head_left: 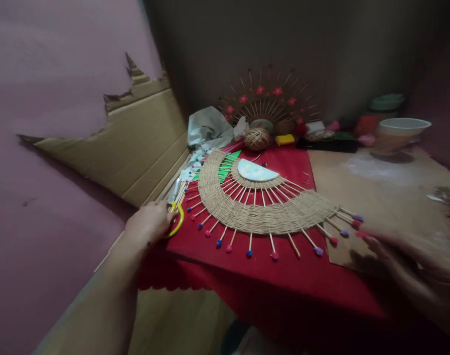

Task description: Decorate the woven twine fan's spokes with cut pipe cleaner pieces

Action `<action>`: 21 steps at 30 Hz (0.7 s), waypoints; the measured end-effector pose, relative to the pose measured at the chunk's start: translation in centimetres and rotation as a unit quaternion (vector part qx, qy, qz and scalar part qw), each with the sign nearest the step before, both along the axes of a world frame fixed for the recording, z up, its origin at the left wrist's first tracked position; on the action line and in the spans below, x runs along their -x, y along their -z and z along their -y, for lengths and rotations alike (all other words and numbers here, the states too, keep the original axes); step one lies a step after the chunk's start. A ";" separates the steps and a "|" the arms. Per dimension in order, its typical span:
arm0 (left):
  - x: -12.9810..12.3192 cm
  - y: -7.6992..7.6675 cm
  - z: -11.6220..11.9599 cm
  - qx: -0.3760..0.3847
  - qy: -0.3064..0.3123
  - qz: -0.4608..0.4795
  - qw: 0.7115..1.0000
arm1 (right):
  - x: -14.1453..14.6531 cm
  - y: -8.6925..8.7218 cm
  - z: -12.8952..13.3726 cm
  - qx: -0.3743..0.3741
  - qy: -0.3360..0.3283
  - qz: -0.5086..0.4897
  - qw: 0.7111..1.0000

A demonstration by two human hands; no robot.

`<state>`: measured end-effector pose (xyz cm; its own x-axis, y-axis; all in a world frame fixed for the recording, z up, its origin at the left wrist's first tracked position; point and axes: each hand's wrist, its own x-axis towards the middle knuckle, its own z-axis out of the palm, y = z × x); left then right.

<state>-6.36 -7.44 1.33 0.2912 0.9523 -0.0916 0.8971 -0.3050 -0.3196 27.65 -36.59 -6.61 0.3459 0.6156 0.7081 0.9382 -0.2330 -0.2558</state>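
Note:
A woven half-round fan (258, 217) lies on the red cloth, its thin sticks ending in small blue, pink and purple tips. A pale half-disc (256, 170) covers its centre. At the fan's left, my left hand (151, 222) is closed around the yellow handle of a pair of scissors (179, 222), the blades pointing away from me. To the right, my right hand (413, 261) is pinched, partly blurred, with a small pink piece (363, 233) at the fingertips. It is close to the fan's right-hand tips. One front stick (294, 246) has a bare end.
A finished-looking flowered fan (262, 98) stands against the back wall. Before it are a ball of twine (257, 139), a yellow bundle (284, 140) and a black tray-like item (326, 144). A bowl (398, 133) stands back right on brown board (358, 182). Torn cardboard (136, 143) leans left.

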 end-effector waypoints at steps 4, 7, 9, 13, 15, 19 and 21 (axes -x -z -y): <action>-0.7 -1.0 1.7 -0.050 0.078 0.027 0.995 | 1.3 -2.0 -0.6 -0.017 -0.083 0.088 0.993; -2.8 -1.3 4.4 -0.092 0.166 0.189 0.964 | 2.8 -2.4 -1.0 -0.030 -0.105 0.041 0.993; -4.9 -1.4 6.9 -0.058 0.268 0.318 0.908 | 4.1 -2.5 -1.2 -0.027 -0.114 -0.009 0.993; -9.2 -1.1 12.4 0.060 0.420 0.439 0.792 | 7.0 -3.1 -1.6 -0.032 -0.160 -0.047 0.985; -10.7 -0.6 14.3 0.115 0.459 0.442 0.762 | 8.1 -3.4 -1.9 -0.030 -0.182 -0.049 0.982; -12.1 0.7 15.5 0.172 0.476 0.424 0.751 | 9.1 -3.3 -2.2 -0.034 -0.184 -0.052 0.981; -12.2 1.3 15.3 0.176 0.478 0.413 0.755 | 9.3 -3.0 -2.3 -0.035 -0.185 -0.072 0.980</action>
